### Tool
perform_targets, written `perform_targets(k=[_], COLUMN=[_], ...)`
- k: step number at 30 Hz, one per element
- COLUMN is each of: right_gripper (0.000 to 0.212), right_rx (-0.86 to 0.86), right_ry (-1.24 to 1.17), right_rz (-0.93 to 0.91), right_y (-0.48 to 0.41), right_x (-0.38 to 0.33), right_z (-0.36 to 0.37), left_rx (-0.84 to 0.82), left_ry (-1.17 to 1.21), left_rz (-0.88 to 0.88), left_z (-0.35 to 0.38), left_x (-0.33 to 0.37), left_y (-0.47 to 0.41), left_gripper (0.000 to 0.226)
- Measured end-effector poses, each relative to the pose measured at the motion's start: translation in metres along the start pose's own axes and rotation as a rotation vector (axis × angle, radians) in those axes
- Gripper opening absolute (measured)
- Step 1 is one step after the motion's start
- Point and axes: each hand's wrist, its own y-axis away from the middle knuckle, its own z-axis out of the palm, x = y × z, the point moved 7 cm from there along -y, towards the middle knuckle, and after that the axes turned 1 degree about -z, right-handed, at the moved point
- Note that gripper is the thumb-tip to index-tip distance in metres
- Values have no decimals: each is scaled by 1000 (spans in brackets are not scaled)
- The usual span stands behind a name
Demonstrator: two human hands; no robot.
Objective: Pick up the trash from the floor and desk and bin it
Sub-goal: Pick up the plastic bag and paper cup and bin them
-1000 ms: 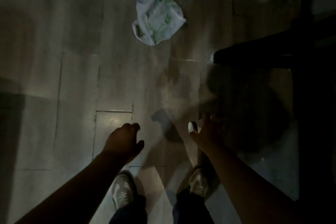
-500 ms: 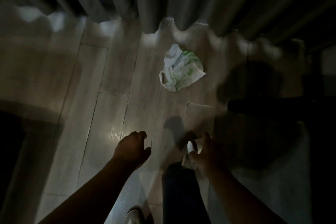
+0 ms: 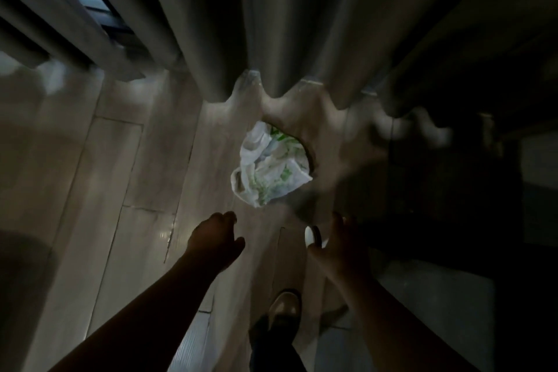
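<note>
Head view: left hand (image 3: 216,238) loosely curled, empty; right hand (image 3: 339,246) grips a small white object (image 3: 310,237); crumpled plastic bag (image 3: 270,169) on the floor (image 3: 90,190) by the curtain's (image 3: 271,24) hem.

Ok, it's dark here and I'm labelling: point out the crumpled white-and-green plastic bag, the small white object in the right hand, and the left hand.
Crumpled white-and-green plastic bag (image 3: 270,167), head view, middle of its crumpled body.
Small white object (image 3: 309,234), head view, its pale face.
Left hand (image 3: 215,235), head view, back of hand.

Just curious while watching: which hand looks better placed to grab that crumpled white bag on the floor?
The left hand. It looks empty, loosely curled, and sits just short of the crumpled white bag. The right hand is about as near, but already seems to hold a small white object.
</note>
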Motion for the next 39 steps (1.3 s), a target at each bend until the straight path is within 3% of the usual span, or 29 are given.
perform_targets(k=[9, 12, 22, 26, 31, 39], right_gripper=[74, 72, 85, 89, 90, 78], right_rx=[-36, 26, -71, -81, -108, -69], right_ry=[-21, -38, -49, -52, -49, 38], right_rz=[42, 39, 124, 123, 138, 2], right_y=[-96, -122, -150, -150, -136, -89], right_x=[-4, 3, 37, 39, 29, -31], right_z=[46, 67, 148, 155, 140, 54], left_rx=[29, 31, -167, -51, 66, 116], left_ry=[-87, -109, 203, 270, 324, 164], left_rz=[88, 127, 9, 36, 7, 32], left_z=[35, 58, 122, 125, 104, 11], left_x=[13, 8, -19, -20, -24, -41], left_y=[-121, -156, -243, -236, -201, -131], left_gripper=[56, 62, 61, 46, 45, 42])
